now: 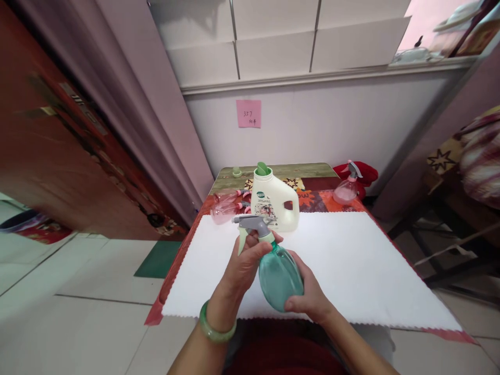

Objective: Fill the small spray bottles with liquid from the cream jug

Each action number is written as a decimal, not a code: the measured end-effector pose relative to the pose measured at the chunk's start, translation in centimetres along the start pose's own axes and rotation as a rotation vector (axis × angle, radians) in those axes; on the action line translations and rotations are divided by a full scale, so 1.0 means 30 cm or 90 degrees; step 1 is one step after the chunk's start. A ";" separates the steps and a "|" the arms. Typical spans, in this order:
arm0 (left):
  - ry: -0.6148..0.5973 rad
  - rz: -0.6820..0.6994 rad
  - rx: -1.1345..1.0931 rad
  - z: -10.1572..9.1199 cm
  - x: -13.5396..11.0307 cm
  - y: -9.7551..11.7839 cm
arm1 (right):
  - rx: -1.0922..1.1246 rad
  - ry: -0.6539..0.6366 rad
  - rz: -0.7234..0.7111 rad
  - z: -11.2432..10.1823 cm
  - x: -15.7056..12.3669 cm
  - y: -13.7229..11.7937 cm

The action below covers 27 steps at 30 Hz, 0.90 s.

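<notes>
From the head camera, both hands meet low in the middle of the frame over the near edge of a white sheet (351, 260) that covers most of the table. They share a teal spray bottle (279, 273), which is tilted with its grey trigger head (252, 224) up and to the left and its rounded base toward the person.

The left hand (244, 263), with a green bangle (216, 325) on its wrist, is curled tight around the bottle's neck just under the trigger head. The right hand (310, 297) cups the lower body of the bottle, fingers wrapped under it and thumb on the side.

Just behind the trigger head stands a white detergent jug (273, 200) with a green cap (263, 168). Two pink spray bottles (226, 208) lie on their sides to the jug's left, near the table edge. Another pink sprayer (346, 190) stands upright at the right — beside something red (361, 174). A small green lid (236, 171) sits at the far left corner. On the wall above hangs a pink note (248, 113).
</notes>
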<state>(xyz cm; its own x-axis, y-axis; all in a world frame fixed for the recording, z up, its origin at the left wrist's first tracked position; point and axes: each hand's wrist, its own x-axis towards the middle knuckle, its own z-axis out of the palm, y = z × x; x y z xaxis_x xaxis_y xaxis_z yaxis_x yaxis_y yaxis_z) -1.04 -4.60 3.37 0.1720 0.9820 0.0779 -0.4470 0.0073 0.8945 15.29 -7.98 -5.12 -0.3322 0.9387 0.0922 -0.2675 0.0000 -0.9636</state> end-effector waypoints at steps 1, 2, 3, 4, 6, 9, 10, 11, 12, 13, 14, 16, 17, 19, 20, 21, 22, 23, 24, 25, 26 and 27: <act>0.022 0.024 0.018 0.009 0.004 0.011 | -0.033 0.025 -0.009 0.001 0.002 -0.003; 0.042 0.042 0.030 0.018 0.009 0.022 | -0.054 0.045 -0.015 0.002 0.004 -0.007; 0.059 0.058 0.036 0.026 0.015 0.035 | -0.065 0.059 -0.018 0.004 0.007 -0.012; 0.078 0.074 0.034 0.033 0.021 0.049 | -0.067 0.066 -0.022 0.004 0.010 -0.018; 0.119 0.103 0.011 0.041 0.037 0.079 | -0.065 0.067 -0.028 0.002 0.017 -0.030; 0.156 0.149 -0.014 0.037 0.067 0.130 | -0.079 0.068 -0.028 -0.011 0.030 -0.046; 0.159 0.164 -0.015 0.032 0.079 0.148 | -0.090 0.072 -0.026 -0.017 0.034 -0.051; 0.161 0.178 -0.015 0.026 0.091 0.166 | -0.105 0.080 -0.023 -0.024 0.039 -0.054; 0.166 0.194 -0.019 0.020 0.103 0.184 | -0.121 0.088 -0.021 -0.031 0.045 -0.058; 0.177 0.210 -0.027 0.013 0.116 0.203 | -0.139 0.095 -0.022 -0.038 0.051 -0.061; 0.194 0.227 -0.040 0.004 0.129 0.223 | -0.156 0.101 -0.023 -0.046 0.058 -0.064; 0.240 0.262 -0.085 -0.023 0.155 0.263 | -0.190 0.120 -0.027 -0.065 0.075 -0.074; 0.267 0.274 -0.116 -0.043 0.169 0.282 | -0.206 0.133 -0.029 -0.076 0.085 -0.082; 0.326 0.274 -0.190 -0.101 0.196 0.309 | -0.241 0.166 -0.033 -0.104 0.110 -0.105; 0.360 0.258 -0.227 -0.138 0.208 0.314 | -0.261 0.183 -0.037 -0.120 0.125 -0.122; 0.391 0.231 -0.261 -0.181 0.220 0.310 | -0.284 0.198 -0.043 -0.136 0.143 -0.143; 0.412 0.196 -0.286 -0.227 0.230 0.297 | -0.311 0.211 -0.052 -0.153 0.163 -0.168; 0.434 0.162 -0.302 -0.274 0.237 0.273 | -0.340 0.220 -0.066 -0.169 0.184 -0.197; 0.451 0.117 -0.311 -0.319 0.243 0.240 | -0.372 0.225 -0.082 -0.184 0.208 -0.229; 0.465 0.064 -0.319 -0.362 0.245 0.200 | -0.405 0.227 -0.102 -0.197 0.234 -0.263; 0.478 0.035 -0.323 -0.401 0.245 0.153 | -0.438 0.224 -0.123 -0.209 0.262 -0.299; 0.485 0.013 -0.325 -0.433 0.241 0.103 | -0.469 0.221 -0.142 -0.219 0.290 -0.335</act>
<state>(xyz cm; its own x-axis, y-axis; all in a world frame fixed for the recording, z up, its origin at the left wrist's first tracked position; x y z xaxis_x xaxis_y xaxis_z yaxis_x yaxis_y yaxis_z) -12.59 4.96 0.97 -0.3845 0.8405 -0.3818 -0.8085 -0.1071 0.5786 21.04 2.46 3.71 -0.0131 0.9427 0.3335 0.4042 0.3101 -0.8605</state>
